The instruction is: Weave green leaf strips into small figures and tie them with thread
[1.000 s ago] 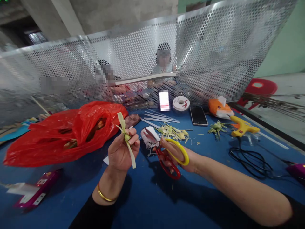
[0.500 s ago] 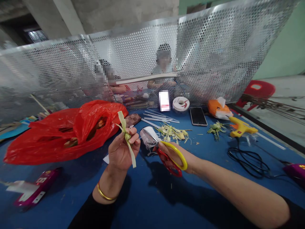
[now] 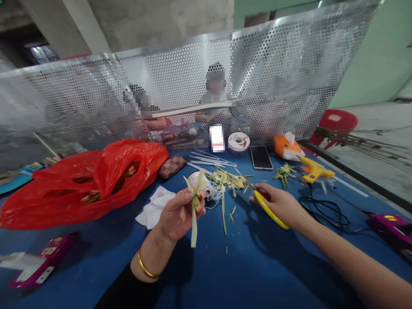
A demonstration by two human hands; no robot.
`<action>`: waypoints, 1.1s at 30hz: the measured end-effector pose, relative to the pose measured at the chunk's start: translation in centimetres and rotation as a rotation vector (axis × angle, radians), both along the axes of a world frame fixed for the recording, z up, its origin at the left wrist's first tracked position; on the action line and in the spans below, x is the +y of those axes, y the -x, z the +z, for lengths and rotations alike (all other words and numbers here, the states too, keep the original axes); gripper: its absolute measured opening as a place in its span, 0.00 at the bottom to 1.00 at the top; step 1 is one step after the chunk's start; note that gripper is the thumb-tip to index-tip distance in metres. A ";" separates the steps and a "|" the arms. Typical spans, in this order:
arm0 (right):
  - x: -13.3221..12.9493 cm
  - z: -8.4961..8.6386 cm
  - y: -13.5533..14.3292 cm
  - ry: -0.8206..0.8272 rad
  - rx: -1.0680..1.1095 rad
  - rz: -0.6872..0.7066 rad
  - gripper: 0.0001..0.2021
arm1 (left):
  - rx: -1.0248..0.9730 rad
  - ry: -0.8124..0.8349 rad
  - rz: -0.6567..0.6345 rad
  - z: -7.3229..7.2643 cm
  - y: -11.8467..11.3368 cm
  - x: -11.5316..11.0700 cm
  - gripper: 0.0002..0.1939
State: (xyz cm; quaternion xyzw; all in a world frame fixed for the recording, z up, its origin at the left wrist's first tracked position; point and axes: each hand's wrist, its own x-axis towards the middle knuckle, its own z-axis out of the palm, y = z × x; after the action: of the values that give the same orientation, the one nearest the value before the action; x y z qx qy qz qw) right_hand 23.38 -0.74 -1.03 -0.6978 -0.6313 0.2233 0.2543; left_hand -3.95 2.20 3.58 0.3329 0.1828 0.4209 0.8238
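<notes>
Between thumb and fingers, my left hand (image 3: 182,212) pinches a pale green knotted strip piece (image 3: 195,199), one long end hanging down and shorter ends pointing up. My right hand (image 3: 278,204) is wrapped round scissors (image 3: 270,210) with a yellow handle, their blades pointing up and left toward a pile of green and pale scraps (image 3: 230,179). A long green strip (image 3: 223,210) lies on the blue table below the pile, with small clippings beside it. Behind my left hand sits a bundle of white thread (image 3: 206,184), partly hidden.
A red plastic bag (image 3: 106,180) fills the left, near a checkered pouch (image 3: 172,166) and white tissue (image 3: 156,208). Behind are a ribbon roll (image 3: 238,141) and a phone (image 3: 261,157). A yellow glue gun (image 3: 317,170) with black cable lies right. People show behind the perforated screen (image 3: 189,73).
My right hand has moved right with the scissors, away from my left hand. My left hand has shifted right with the knotted piece. A long strip and clippings now show on the table.
</notes>
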 end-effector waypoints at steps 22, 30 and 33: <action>-2.1 3.0 5.1 -0.019 1.019 0.251 0.05 | 0.041 0.193 -0.181 -3.0 -4.8 -1.8 0.09; -2.1 1.8 5.1 0.011 1.108 0.231 0.08 | 0.073 0.226 -0.249 -4.2 -4.9 -2.0 0.09; -1.9 1.4 4.9 -0.014 1.032 0.225 0.10 | 0.093 0.219 -0.226 -4.6 -4.9 -1.9 0.09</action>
State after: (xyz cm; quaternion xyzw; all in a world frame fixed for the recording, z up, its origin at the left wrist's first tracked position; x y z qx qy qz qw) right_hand 18.47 -2.60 0.38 -0.4233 -0.4963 0.5597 0.5111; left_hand 0.96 0.33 -0.99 0.2788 0.2271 0.2874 0.8877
